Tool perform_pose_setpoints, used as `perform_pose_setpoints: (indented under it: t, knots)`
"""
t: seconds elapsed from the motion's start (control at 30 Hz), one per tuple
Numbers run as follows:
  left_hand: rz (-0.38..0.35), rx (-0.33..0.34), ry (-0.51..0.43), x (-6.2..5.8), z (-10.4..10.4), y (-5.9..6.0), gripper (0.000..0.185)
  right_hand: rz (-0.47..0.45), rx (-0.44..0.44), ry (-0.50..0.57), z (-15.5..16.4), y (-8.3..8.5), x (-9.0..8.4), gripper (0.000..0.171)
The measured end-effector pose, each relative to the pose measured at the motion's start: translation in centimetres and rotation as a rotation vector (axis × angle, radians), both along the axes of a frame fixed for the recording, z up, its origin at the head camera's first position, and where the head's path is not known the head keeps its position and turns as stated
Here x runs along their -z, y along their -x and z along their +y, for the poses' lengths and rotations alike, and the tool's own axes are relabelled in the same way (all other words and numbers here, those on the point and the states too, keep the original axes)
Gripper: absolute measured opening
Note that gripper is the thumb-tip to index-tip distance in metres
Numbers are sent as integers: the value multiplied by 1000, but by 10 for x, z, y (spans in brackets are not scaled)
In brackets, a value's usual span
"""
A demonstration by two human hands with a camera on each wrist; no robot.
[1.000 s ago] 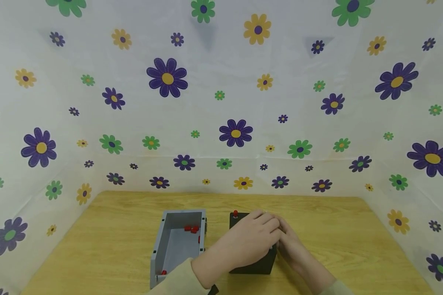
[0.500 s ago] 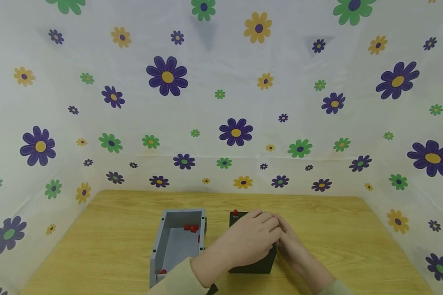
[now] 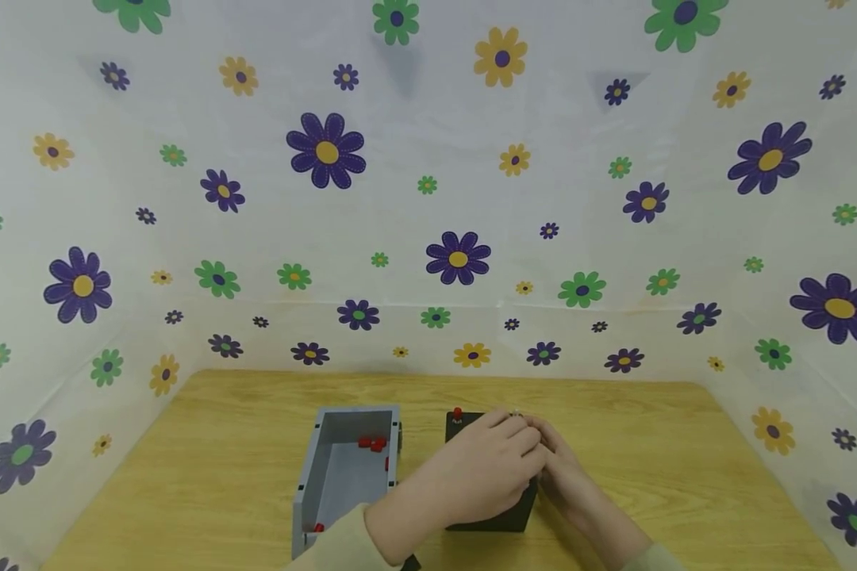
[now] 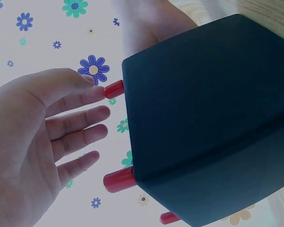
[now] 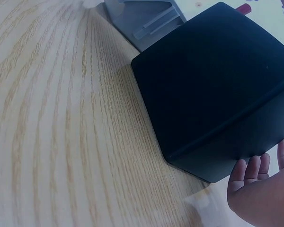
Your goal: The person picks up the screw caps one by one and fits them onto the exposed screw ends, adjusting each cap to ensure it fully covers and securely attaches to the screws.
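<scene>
A white backdrop printed with purple, green and yellow flowers closes in three sides of a pale wooden surface [image 3: 207,468].

At about seven o'clock from the surface's middle stands one open grey bin [image 3: 307,476], with a small cluster of red pieces [image 3: 371,443] at its far end, another red piece [image 3: 317,526] near its close end and a red speck by its right wall. Just to the right, at about six o'clock, sits one black box [image 3: 491,519] with red pegs [image 4: 119,179] standing out of its top; the left wrist view shows three of them.

Two hands meet over the box. The left hand [image 3: 482,472] lies across its top, fingers straight and loosely spread beside a peg, not closed on anything. The right hand [image 3: 567,480] reaches in from four o'clock to the box's far right edge; whether its fingertips pinch anything there I cannot tell.

Compared with half a second and a second ago, hardly anything has shifted: both hands remain huddled over the same corner, and the box and bin sit where they were. The work at the box top looks to be in mid-step, unfinished.
</scene>
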State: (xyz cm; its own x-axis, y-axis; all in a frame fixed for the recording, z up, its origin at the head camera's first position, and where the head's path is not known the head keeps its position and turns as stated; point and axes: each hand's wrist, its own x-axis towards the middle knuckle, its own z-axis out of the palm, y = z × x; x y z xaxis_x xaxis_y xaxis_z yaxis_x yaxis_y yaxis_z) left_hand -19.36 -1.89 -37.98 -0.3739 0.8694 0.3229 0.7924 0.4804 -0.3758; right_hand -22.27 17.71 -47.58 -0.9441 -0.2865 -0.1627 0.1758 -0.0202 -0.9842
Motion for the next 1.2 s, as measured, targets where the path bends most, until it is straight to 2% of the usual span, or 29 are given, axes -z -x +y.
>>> perform_pose_setpoints:
  t: [0.3,0.5,0.67,1.2]
  knots:
    - [17,-4,-13,2,-2,-1,20,0,-3,15,0,-2,2,54]
    - [29,-9,14,2,-4,-2,21,7,4,21,0,-2,2,48]
    - [39,-16,25,3,-4,-3,22,5,7,12,-1,-1,1,51]
    - [-9,-23,23,2,-9,-3,22,9,-20,18,-1,0,1,53]
